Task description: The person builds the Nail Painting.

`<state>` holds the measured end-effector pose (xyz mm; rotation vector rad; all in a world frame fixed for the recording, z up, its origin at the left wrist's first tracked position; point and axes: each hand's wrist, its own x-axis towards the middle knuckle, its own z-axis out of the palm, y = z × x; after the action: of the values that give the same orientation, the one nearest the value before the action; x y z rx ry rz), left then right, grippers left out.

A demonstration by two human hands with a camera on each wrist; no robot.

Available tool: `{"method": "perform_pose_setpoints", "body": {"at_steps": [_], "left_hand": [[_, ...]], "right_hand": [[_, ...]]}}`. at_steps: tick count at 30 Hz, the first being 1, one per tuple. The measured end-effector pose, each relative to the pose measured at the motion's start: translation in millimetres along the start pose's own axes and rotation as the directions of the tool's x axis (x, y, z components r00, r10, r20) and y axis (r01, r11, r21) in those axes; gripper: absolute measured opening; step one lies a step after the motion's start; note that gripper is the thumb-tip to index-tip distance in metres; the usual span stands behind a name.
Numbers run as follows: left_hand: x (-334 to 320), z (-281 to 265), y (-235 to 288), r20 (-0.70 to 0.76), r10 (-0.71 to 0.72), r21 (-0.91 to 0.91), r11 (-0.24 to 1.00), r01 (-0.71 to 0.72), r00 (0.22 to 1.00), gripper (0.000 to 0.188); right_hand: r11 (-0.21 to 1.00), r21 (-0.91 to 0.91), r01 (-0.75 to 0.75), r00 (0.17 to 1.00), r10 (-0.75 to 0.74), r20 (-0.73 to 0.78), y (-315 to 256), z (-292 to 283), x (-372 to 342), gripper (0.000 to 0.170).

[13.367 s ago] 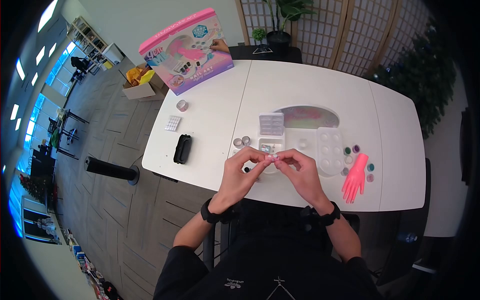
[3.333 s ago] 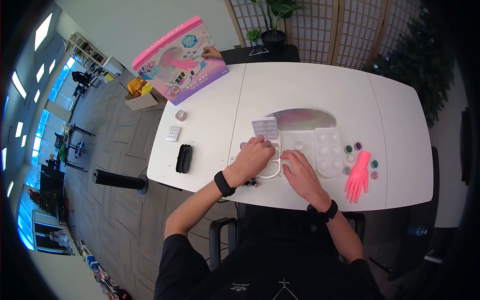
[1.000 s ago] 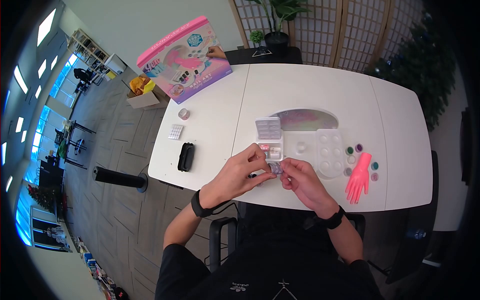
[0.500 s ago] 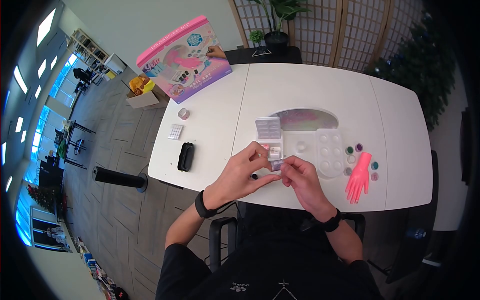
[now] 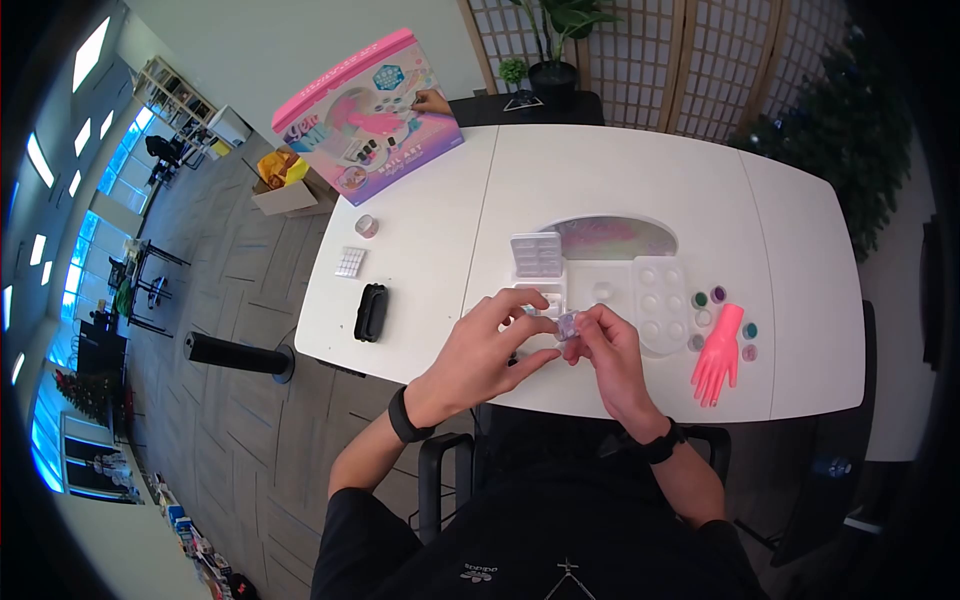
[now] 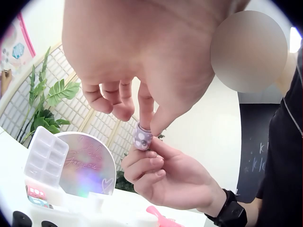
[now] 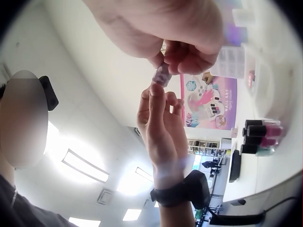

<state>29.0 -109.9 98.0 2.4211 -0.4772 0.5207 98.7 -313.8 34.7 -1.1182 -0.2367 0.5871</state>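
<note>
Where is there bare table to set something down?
In the head view, bare table lies beyond the shiny panel, right of the pink model hand, and between the black case and the left hand. It is crowded beside the model hand, with small pots on both sides, and near the tray, where black-capped bottles cluster.

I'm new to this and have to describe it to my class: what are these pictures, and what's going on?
There is no machine: a person works with two bare hands and wears cameras. One on the head looks forward and down; one on each wrist watches that hand's work up close.

On the white table are a nail art box, a white palette with round wells, a pink model hand and little colored pots; the right wrist view also shows dark-capped bottles.

The right hand pinches a small purple patterned piece. The left hand is right beside it, its thumb standing apart in the head view; I can't tell whether it touches.
</note>
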Motion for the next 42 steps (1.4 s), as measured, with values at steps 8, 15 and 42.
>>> {"method": "perform_pose_setpoints", "body": {"at_steps": [8, 15, 42], "left_hand": [[2, 9, -3, 0.076, 0.18, 0.32, 0.927, -0.195, 0.981, 0.027], [0, 16, -17, 0.134, 0.139, 0.348, 0.92, -0.178, 0.981, 0.027], [23, 66, -87, 0.269, -0.029, 0.379, 0.922, -0.078, 0.963, 0.017]], "right_hand": [[0.995, -0.075, 0.072, 0.997, -0.071, 0.016, 22, 3, -1, 0.023], [0.993, -0.121, 0.013, 0.998, -0.005, 0.062, 33, -4, 2, 0.021], [0.805, -0.578, 0.132, 0.991, -0.127, 0.049, 39, -43, 10, 0.033]]}}
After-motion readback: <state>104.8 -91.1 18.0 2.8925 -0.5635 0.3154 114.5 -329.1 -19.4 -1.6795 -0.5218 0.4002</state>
